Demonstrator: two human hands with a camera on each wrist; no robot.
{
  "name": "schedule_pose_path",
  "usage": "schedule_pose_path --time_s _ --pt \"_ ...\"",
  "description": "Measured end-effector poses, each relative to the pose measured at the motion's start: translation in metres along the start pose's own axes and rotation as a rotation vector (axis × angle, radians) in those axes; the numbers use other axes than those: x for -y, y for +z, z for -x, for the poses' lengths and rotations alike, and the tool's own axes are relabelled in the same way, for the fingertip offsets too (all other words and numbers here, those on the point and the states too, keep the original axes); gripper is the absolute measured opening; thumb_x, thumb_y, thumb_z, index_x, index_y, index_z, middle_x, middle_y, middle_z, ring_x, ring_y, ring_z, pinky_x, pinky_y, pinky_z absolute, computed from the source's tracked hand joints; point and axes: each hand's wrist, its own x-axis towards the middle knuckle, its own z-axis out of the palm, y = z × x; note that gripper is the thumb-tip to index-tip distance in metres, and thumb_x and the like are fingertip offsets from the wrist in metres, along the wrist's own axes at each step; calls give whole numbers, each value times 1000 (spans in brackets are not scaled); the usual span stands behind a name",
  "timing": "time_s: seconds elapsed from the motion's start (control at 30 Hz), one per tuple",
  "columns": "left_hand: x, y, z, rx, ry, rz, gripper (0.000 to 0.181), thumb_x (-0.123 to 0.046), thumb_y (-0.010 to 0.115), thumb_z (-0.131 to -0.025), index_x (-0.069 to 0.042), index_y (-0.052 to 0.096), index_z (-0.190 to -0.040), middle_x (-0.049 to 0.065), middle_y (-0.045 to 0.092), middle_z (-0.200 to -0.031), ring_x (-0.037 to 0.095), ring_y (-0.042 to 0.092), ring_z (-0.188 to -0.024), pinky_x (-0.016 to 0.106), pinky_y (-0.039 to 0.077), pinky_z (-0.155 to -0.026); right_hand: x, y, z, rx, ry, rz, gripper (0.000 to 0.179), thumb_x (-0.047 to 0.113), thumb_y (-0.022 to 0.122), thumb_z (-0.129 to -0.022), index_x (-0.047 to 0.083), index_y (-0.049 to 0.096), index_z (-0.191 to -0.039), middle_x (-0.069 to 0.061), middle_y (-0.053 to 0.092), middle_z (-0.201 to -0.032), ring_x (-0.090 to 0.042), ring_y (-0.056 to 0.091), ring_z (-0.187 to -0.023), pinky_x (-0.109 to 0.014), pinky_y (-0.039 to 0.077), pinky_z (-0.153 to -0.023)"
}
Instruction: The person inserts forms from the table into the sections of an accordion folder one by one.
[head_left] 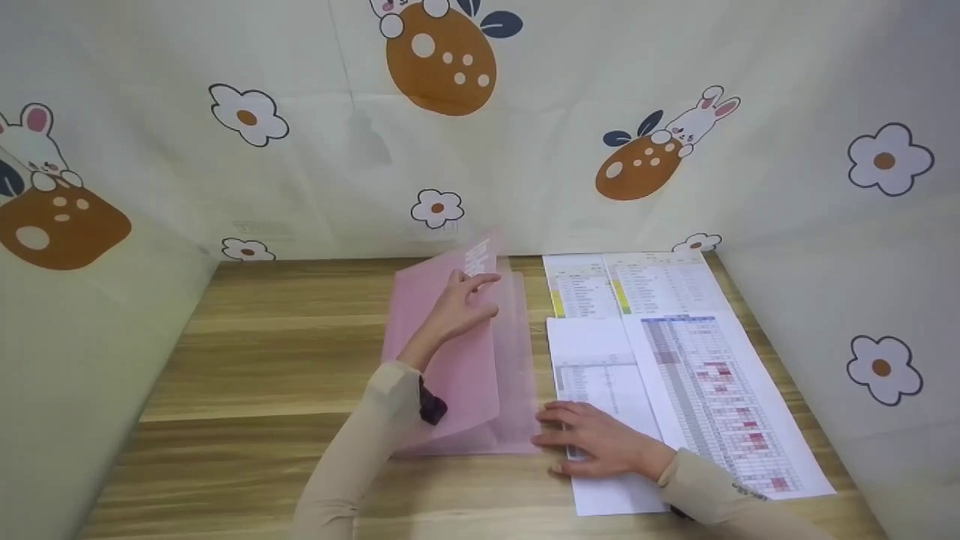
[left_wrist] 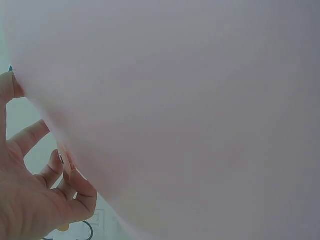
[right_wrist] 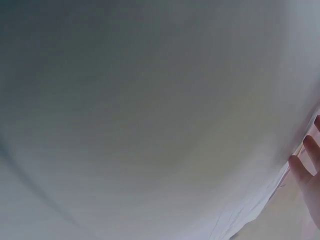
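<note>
A pink translucent folder (head_left: 469, 375) lies on the table with its front cover lifted along the right side. My left hand (head_left: 457, 309) reaches across the cover and holds its raised right edge, index finger and thumb spread apart along it. The left wrist view is mostly filled by the pale pink cover (left_wrist: 180, 110), with the fingertips at its edge. My right hand (head_left: 600, 442) rests with fingers spread on a white printed sheet (head_left: 592, 341), fingertips by the folder's lower right edge. In the right wrist view only some fingers (right_wrist: 302, 172) show at the right border.
Right of the folder, a larger sheet (head_left: 720, 390) with a red-marked table overlaps the other papers. Further back lie printed sheets (head_left: 660, 285) with yellow strips. A patterned curtain (head_left: 525, 165) stands around the wooden table (head_left: 262, 360) at the back and sides.
</note>
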Motion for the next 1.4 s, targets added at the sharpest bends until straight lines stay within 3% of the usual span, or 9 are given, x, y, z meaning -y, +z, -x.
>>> schedule_pose_path --time_s 0.4,0.7,0.87,1.03,1.4 --pt "2 5 0 -47 42 -7 50 -19 59 -69 -17 57 -119 7 36 -90 18 36 -76 29 31 -64 -1 -1 -1 -4 4 4 44 42 52 -83 22 55 -122 -8 43 -128 -27 34 -119 -41 25 -95" --pt "2 7 0 -64 39 2 49 -18 61 -70 -15 57 -119 9 37 -91 18 36 -75 29 31 -64 -13 -20 -2 -87 25 -8 39 31 60 -79 17 59 -115 -12 47 -122 -31 37 -116 -45 27 -92" --pt "2 7 -1 -58 27 8 49 -18 61 -71 -17 56 -119 8 37 -91 18 36 -76 28 31 -64 -23 -40 2 -124 97 8 40 32 57 -82 14 57 -117 -11 44 -126 -30 34 -118 -45 26 -92" --pt "2 7 0 -50 19 12 50 -19 61 -70 -17 56 -120 6 36 -91 18 37 -77 29 31 -65 -32 -60 11 -179 205 10 42 31 57 -82 19 54 -122 -6 41 -130 -28 32 -120 -47 27 -91" --pt "2 5 1 -47 41 -2 50 -17 61 -70 -16 57 -120 6 37 -90 19 37 -76 29 31 -64 -60 -84 50 -297 426 12 39 25 62 -80 13 58 -117 -10 43 -127 -28 33 -118 -49 27 -89"
